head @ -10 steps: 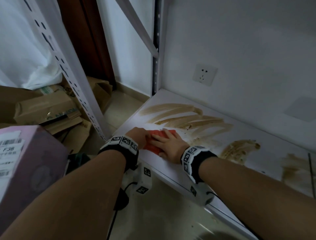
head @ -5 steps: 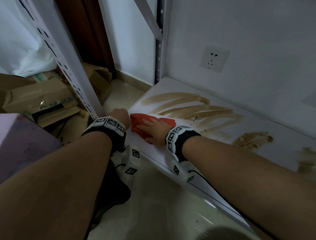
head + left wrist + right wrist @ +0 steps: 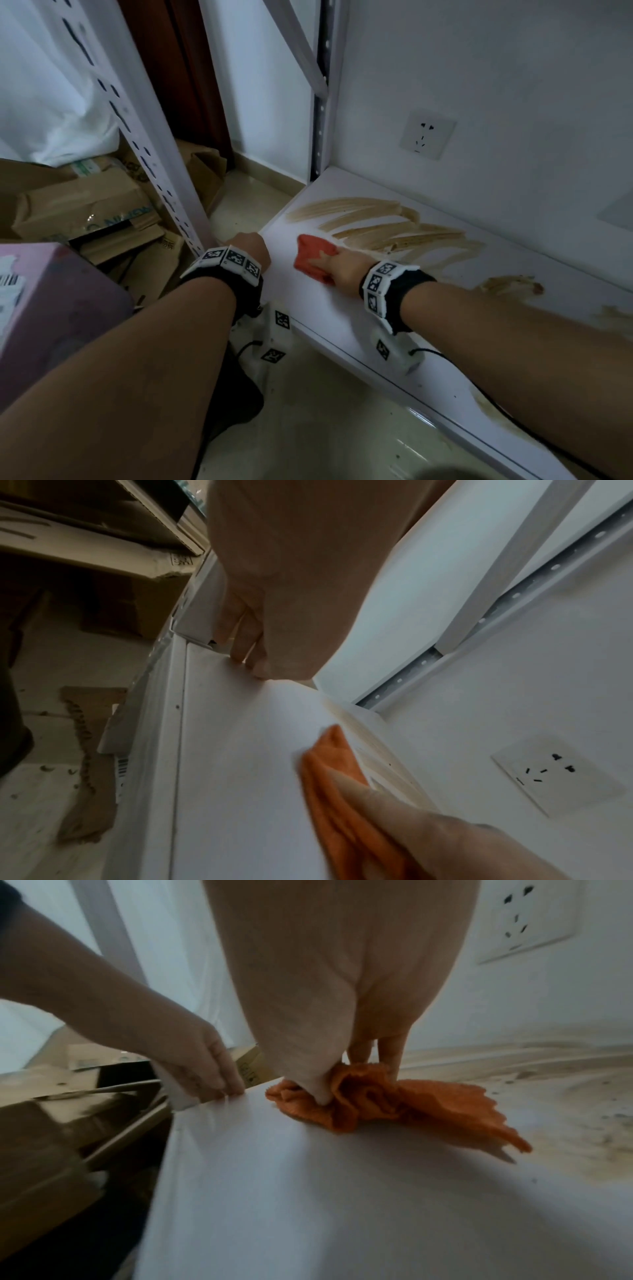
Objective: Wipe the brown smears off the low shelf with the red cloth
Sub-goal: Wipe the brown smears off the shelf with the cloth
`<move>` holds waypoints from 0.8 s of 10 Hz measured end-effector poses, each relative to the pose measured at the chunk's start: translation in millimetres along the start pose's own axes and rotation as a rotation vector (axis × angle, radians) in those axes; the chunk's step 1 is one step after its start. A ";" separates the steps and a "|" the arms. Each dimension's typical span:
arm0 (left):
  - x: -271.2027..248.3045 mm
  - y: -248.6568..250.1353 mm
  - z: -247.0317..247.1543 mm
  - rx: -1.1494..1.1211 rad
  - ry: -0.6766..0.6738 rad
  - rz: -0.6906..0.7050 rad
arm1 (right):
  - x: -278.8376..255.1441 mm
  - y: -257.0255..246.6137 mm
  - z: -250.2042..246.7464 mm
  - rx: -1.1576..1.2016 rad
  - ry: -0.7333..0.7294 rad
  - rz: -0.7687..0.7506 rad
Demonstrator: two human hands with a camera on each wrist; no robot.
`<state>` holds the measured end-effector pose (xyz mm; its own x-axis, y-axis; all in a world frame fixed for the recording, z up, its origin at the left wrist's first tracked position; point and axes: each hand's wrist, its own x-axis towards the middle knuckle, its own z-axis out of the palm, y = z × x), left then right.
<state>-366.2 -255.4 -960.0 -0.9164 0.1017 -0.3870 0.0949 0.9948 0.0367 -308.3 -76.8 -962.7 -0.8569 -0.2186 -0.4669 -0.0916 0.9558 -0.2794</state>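
Note:
A white low shelf (image 3: 284, 287) carries long brown smears (image 3: 373, 226) toward its back, and more smears (image 3: 510, 284) to the right. The red cloth (image 3: 310, 257) lies crumpled at the near-left end of the streaks. My right hand (image 3: 342, 269) presses it onto the board, and in the right wrist view the cloth (image 3: 411, 1104) is bunched between thumb and fingers. My left hand (image 3: 251, 245) rests its fingertips (image 3: 250, 656) on the shelf's front-left corner, holding nothing, a short gap left of the cloth (image 3: 329, 772).
A perforated white upright (image 3: 147, 161) rises just left of my left hand, another (image 3: 322, 102) stands at the back corner. Cardboard boxes (image 3: 85, 209) pile on the floor to the left. A wall socket (image 3: 426, 133) sits above the shelf. A pink box (image 3: 44, 301) is near left.
My right hand has slid the red cloth away from my left hand, rightward and back to the edge of the streaks. The left hand stays at the shelf corner.

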 end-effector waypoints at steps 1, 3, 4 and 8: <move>0.7 2.9 -0.2 0.022 0.008 -0.011 | -0.9 -14.7 5.6 -0.057 -0.053 -0.071; 1.4 3.1 5.7 0.090 0.019 -0.018 | 31.1 -31.4 -5.8 -0.105 -0.052 -0.023; 12.3 -1.7 12.0 0.050 0.012 0.000 | 39.6 -25.2 -12.0 -0.068 -0.023 0.027; 15.6 0.3 12.7 0.082 -0.042 0.002 | -19.2 -11.7 -11.6 0.120 -0.033 0.179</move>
<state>-375.6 -253.6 -977.8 -0.8991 0.1022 -0.4256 0.1303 0.9908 -0.0375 -296.6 -81.5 -940.7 -0.8367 -0.0560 -0.5447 0.1229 0.9502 -0.2865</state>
